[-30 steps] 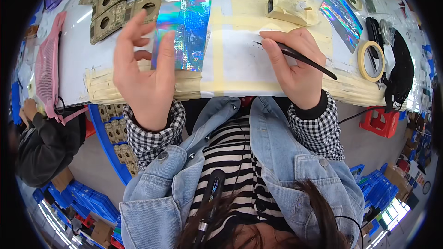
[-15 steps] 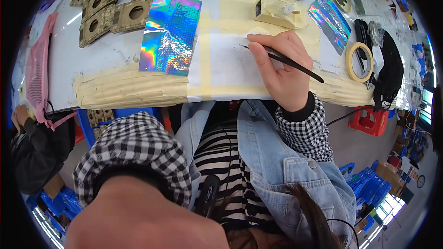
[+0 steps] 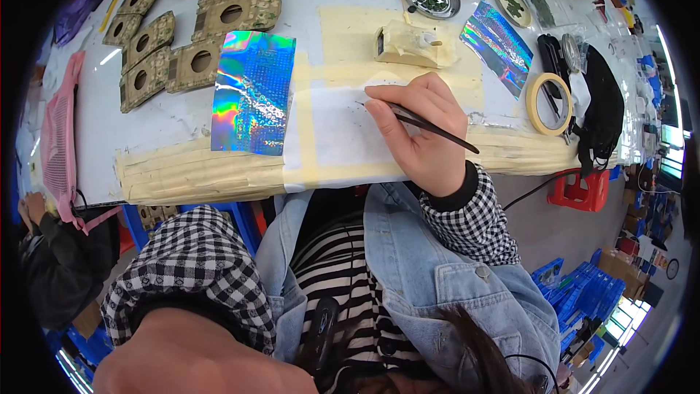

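Over a white sheet of paper (image 3: pixel 328 131) on the table, my right hand (image 3: pixel 423 135) pinches a pair of dark tweezers (image 3: pixel 446 134). Their thin tips point left and sit just above or on the sheet; I cannot tell whether they grip anything. Raised close to the camera at the lower left, my left hand (image 3: pixel 197 357) shows only its back and wrist, its fingers hidden beyond the lower edge. A shiny holographic sheet (image 3: pixel 255 95) lies left of the paper. Beyond my right hand stands a small tape-wrapped block (image 3: pixel 402 45).
Camouflage fabric pieces with round holes (image 3: pixel 232 13) lie at the far left. A metal dish (image 3: pixel 408 9) holds small dark green bits. At the right are another holographic sheet (image 3: pixel 502 45), a masking tape roll (image 3: pixel 535 106) and a black cloth item (image 3: pixel 609 95). Another person's sleeve (image 3: pixel 69 255) shows at left.
The view has tilted, so the table and everything on it appear lower and a little to the left. My right hand keeps the tweezers over the same part of the paper.
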`<state>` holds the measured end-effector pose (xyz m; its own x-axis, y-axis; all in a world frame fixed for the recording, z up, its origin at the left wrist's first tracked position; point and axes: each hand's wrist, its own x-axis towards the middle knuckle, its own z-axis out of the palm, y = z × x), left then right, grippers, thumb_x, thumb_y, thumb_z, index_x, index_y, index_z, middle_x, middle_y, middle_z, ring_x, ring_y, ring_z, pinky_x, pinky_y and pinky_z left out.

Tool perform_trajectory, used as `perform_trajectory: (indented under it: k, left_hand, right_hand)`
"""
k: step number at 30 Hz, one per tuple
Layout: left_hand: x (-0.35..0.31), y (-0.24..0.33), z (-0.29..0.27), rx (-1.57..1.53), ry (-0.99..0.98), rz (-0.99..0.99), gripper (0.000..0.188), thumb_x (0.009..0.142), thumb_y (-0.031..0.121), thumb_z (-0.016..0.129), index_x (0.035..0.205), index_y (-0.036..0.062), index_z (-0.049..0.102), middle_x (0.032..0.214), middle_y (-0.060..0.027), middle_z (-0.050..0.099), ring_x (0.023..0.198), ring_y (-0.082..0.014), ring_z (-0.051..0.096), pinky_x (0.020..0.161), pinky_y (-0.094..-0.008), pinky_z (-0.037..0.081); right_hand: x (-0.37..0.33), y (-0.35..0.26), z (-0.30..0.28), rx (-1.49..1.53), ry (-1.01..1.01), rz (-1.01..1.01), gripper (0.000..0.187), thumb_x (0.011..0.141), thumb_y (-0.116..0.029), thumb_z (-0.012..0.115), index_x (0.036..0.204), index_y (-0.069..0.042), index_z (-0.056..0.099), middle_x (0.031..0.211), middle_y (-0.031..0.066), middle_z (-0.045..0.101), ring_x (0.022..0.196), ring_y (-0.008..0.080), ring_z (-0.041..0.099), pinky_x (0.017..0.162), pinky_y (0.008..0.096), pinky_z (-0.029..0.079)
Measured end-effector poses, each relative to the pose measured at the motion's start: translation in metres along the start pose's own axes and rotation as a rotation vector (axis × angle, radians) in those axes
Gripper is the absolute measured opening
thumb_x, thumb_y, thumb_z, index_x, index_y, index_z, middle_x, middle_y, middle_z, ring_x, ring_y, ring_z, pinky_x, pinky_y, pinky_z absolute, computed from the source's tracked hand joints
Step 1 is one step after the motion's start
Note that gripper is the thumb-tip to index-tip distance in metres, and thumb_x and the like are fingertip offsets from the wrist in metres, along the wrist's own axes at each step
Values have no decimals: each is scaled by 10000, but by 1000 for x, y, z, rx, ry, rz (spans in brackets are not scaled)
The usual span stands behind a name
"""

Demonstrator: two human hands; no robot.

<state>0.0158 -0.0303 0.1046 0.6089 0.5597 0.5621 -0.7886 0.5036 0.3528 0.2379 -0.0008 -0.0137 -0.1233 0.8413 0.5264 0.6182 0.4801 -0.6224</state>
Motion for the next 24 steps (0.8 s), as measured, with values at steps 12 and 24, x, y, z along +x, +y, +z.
perform_trajectory:
  k: [12,24]
  left_hand:
    - [-8,2,3,-5,4,36,153,897,55,532,860,-8,667,657,-175,594,473,-192,515,392,-295,316]
    - [-11,2,5,-2,1,58,123,876,29,558,852,-5,673,662,-170,605,482,-188,528,394,-295,317]
  right_hand:
    - [1,2,2,10,18,-13,123,749,-61,754,852,-34,693,703,69,657,623,221,530,580,309,440]
    - [1,1,3,17,20,-9,122,750,-63,755,849,-28,693,709,74,659,629,218,525,583,306,439]
